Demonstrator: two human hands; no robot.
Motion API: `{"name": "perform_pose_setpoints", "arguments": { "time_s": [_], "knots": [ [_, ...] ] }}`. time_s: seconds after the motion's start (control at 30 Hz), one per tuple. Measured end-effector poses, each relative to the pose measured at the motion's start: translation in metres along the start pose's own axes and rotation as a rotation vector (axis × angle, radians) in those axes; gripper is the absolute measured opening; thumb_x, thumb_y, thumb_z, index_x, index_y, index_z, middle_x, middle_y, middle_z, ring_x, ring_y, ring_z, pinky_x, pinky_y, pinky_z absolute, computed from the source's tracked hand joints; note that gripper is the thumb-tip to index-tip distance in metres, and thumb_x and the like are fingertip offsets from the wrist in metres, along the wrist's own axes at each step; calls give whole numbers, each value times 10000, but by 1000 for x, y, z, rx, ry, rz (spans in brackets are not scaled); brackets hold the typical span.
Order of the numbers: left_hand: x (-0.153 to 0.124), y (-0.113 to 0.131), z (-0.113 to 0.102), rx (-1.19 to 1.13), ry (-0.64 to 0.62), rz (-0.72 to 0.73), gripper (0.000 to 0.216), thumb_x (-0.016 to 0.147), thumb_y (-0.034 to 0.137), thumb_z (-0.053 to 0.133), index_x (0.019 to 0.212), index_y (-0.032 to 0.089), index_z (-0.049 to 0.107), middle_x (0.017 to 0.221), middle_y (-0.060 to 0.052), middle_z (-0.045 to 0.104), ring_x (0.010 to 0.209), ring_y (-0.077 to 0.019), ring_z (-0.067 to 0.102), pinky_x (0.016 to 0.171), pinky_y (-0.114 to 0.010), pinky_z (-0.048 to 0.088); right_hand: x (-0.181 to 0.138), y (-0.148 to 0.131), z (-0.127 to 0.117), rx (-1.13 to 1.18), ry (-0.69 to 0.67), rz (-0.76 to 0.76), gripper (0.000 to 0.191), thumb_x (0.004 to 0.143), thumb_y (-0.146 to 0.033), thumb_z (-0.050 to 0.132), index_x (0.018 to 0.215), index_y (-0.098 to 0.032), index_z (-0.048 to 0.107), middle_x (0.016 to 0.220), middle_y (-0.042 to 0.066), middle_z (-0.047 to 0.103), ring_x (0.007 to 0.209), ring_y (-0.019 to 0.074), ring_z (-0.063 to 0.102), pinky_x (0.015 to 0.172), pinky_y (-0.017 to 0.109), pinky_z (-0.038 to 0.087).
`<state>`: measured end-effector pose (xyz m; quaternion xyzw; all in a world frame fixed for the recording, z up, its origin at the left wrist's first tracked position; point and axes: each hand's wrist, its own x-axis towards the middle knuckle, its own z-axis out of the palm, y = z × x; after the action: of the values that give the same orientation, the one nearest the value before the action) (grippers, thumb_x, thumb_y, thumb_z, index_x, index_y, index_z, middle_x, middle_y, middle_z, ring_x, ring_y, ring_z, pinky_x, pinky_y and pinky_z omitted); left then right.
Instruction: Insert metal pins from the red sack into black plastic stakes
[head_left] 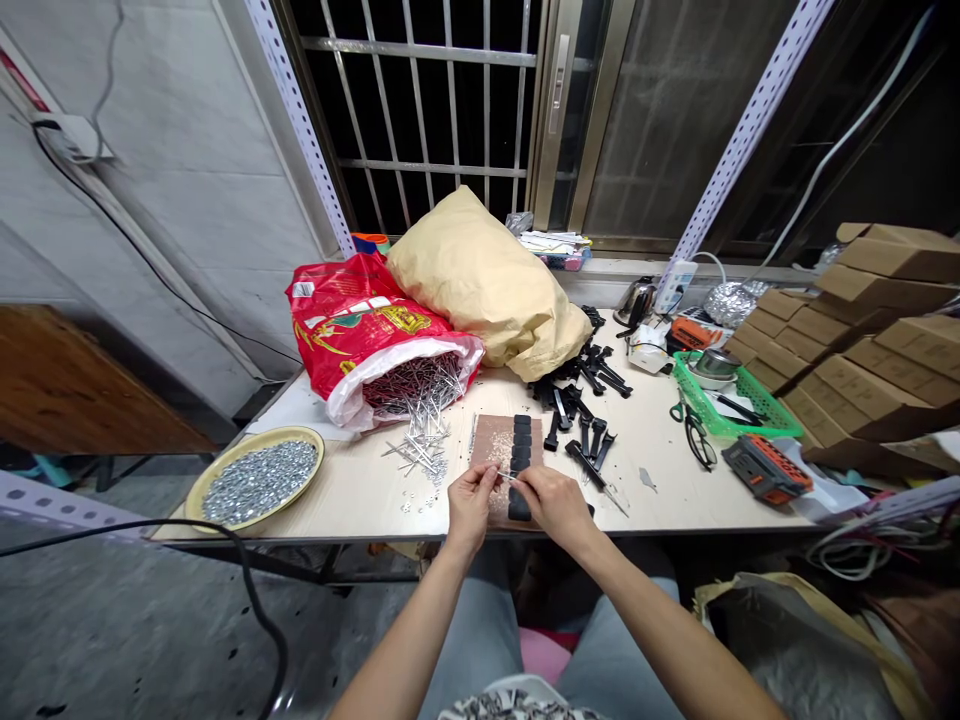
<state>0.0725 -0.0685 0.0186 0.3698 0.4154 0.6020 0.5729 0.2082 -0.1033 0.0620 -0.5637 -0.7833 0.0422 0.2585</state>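
Note:
My left hand (472,498) and my right hand (553,497) meet over a brown board (487,432) near the front edge of the table. Between their pinched fingertips runs a thin silvery metal pin (507,476); each hand grips one end. Whether something small sits on the pin's left end is hidden by the fingers. A row of black plastic pieces (522,440) lies along the board under the hands, beside pale little bits scattered on it. Left of the board, loose metal pins (424,440) spill from a red bag (352,310).
A yellow bowl (319,470) of small shiny metal pieces stands at the left edge. A large tan sack (480,270) rests at the back. Black handled parts (592,435), scissors (696,438), a green basket (780,428), an orange-black device (769,470) and stacked cardboard boxes (862,390) occupy the right.

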Motion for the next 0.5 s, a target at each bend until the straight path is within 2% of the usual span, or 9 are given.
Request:
{"name": "perform_pose_setpoints", "arguments": {
  "time_s": [0.13, 0.37, 0.5],
  "knots": [
    [0, 1, 2, -14, 28, 3, 234, 586, 324, 718, 685, 118, 672, 586, -15, 622, 541, -93, 531, 583, -221, 432, -2, 0, -1, -17, 43, -23, 252, 913, -285, 371, 751, -182, 533, 717, 26, 595, 700, 126, 553, 625, 212, 358],
    [-1, 1, 3, 13, 1, 7, 278, 605, 368, 695, 705, 108, 678, 618, -31, 645, 566, -100, 549, 599, -226, 441, -2, 2, -4, -64, 42, -68, 206, 908, -255, 390, 777, -177, 529, 715, 16, 586, 685, 117, 543, 593, 210, 334],
    [-2, -1, 2, 46, 25, 33, 262, 598, 355, 700, 677, 106, 670, 578, -23, 629, 547, -102, 544, 580, -228, 440, -3, 2, -6, -66, 58, -84, 206, 907, -251, 394, 763, -177, 521, 716, 14, 583, 690, 115, 536, 601, 210, 329]
  ]
}}
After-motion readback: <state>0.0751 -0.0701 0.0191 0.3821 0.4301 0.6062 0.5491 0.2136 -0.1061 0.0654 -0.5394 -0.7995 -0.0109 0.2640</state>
